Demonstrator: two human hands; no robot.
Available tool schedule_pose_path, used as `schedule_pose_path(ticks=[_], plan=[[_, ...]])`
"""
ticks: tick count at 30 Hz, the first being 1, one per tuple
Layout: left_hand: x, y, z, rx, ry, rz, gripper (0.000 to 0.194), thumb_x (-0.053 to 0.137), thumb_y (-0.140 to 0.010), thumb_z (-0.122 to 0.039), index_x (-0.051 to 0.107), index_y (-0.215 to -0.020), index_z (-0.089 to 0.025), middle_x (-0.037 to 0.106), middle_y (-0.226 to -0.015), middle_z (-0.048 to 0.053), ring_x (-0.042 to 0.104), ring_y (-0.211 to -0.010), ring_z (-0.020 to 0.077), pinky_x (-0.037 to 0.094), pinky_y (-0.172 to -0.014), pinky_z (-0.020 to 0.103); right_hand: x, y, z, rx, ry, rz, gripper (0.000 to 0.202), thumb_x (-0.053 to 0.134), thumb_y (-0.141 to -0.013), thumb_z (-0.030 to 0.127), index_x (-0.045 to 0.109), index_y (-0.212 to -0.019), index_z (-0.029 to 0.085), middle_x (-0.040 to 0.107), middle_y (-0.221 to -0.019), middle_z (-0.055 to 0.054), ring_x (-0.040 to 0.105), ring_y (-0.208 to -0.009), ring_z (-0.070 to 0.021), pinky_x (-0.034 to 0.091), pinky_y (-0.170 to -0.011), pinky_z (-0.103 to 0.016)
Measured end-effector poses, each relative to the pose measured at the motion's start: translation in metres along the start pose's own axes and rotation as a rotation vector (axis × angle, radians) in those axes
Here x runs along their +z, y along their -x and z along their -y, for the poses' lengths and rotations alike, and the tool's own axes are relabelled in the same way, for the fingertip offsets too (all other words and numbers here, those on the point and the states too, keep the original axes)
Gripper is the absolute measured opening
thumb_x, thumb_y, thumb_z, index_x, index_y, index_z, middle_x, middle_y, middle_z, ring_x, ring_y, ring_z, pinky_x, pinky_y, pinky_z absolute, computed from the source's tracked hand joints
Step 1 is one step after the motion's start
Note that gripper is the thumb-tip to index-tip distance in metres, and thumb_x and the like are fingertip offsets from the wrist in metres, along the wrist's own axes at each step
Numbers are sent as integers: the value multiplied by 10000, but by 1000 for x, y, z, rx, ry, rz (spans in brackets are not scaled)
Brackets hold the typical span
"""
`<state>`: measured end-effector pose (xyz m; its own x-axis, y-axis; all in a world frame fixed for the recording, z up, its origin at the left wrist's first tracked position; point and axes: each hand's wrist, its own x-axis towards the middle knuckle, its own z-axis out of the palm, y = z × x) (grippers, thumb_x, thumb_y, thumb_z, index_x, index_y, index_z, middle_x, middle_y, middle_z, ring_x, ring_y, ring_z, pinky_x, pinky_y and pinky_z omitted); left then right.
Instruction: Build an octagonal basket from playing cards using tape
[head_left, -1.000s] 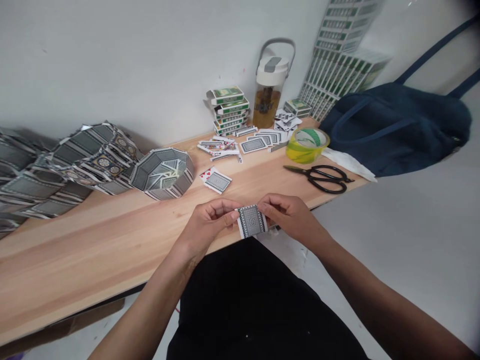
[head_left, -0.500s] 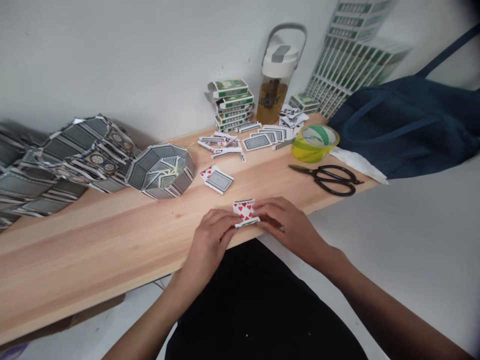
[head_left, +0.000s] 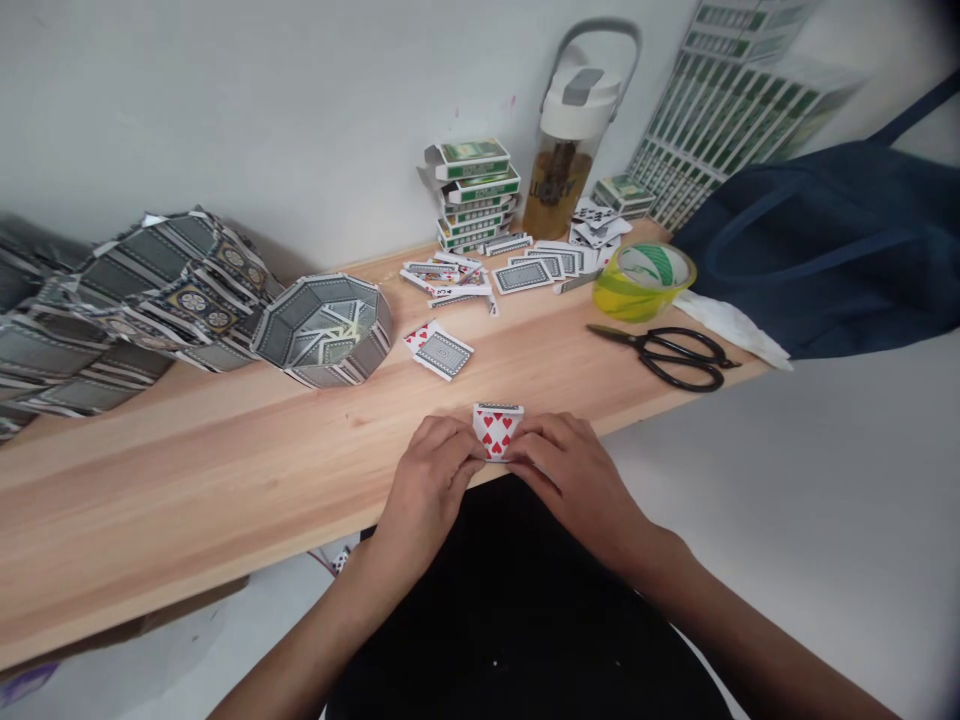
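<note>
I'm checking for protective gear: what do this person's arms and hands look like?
The left hand and right hand are ungloved, with no ring visible. The forearms are bare, with no sleeve, watch or bracelet showing. Black clothing shows between them.

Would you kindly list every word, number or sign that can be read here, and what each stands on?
"LUCKY": dark letters on the bottle.
Red heart signs, no words: the held card.
Red heart signs: the card partly under a face-down one.
Too small or blurred to read: print on the boxes; corner marks in the card pile.
</note>
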<state>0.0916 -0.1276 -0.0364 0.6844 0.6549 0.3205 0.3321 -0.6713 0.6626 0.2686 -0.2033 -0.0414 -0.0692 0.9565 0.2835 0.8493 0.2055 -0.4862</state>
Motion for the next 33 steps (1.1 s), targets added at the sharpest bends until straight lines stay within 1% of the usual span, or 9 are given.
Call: schedule_pose_path(ticks=[3, 6, 10, 13, 15, 18, 21, 28, 33], plan=[[4, 6, -3, 45, -46, -17, 150, 493, -920, -109, 615, -864, -176, 620, -864, 53, 533, -875, 189, 474, -771, 336, 4, 4, 3, -16, -20, -8, 152, 490, -943, 176, 607, -849, 203, 667, -923, -50, 559, -884, -203, 405, -779, -351], [5, 12, -5, 64, -83, -31, 157, 484, -923, -105, 621, -896, -176, 626, -867, 54, 537, -854, 185, 469, -763, 337, 9, 10, 1, -39, -59, -62, 149, 489, -947, 182, 610, -865, 206, 687, -949, -45, 569, -894, -191, 400, -799, -347], [5, 15, -8, 38, -101, -41, 157, 495, -922, -113, 641, -910, -171, 627, -831, 51, 538, -810, 176, 460, -717, 323, 15, 18, -1, -35, -56, -135, 127, 508, -943, 189, 620, -895, 220, 700, -976, -48, 584, -927, -188, 391, -817, -355], [2, 11, -9, 29, -136, -13, 178, 480, -930, -123, 654, -917, -160, 632, -814, 58, 544, -785, 178, 456, -704, 328, 17, 20, 0, -28, -38, -173, 113, 523, -937, 193, 617, -885, 226, 703, -958, -44, 589, -925, -195, 382, -819, -367], [0, 7, -8, 43, -123, 27, 186, 472, -936, -130, 655, -920, -156, 647, -830, 60, 556, -798, 180, 467, -722, 331, 17, 20, 1, -14, -37, -172, 117, 522, -940, 200, 611, -870, 232, 703, -938, -39, 593, -913, -197, 379, -820, -372], [-4, 0, -7, 55, -54, 104, 147, 505, -928, -160, 650, -908, -168, 665, -857, 50, 572, -838, 183, 484, -763, 330, 14, 17, 3, 33, -58, -154, 129, 517, -944, 193, 595, -854, 240, 705, -920, -23, 599, -903, -190, 377, -820, -364], [-7, -5, -5, 46, -26, 150, 109, 542, -908, -169, 649, -889, -181, 651, -877, 45, 569, -872, 189, 481, -779, 328, 11, 14, 5, 73, -78, -129, 130, 523, -935, 171, 571, -830, 231, 702, -900, -12, 592, -872, -184, 368, -802, -352], [-5, -6, -4, 41, -4, 144, 106, 537, -908, -151, 628, -855, -163, 616, -881, 52, 538, -874, 186, 458, -773, 324, 9, 11, 7, 127, -84, -83, 170, 473, -940, 150, 515, -791, 220, 680, -868, -20, 564, -828, -192, 342, -780, -351], [-3, -4, -6, 14, -103, 181, 175, 466, -930, -125, 588, -806, -149, 595, -826, 60, 489, -820, 198, 433, -745, 342, 9, 10, 8, 133, -46, -68, 171, 452, -939, 141, 505, -788, 203, 658, -848, -34, 547, -816, -201, 339, -755, -346]])
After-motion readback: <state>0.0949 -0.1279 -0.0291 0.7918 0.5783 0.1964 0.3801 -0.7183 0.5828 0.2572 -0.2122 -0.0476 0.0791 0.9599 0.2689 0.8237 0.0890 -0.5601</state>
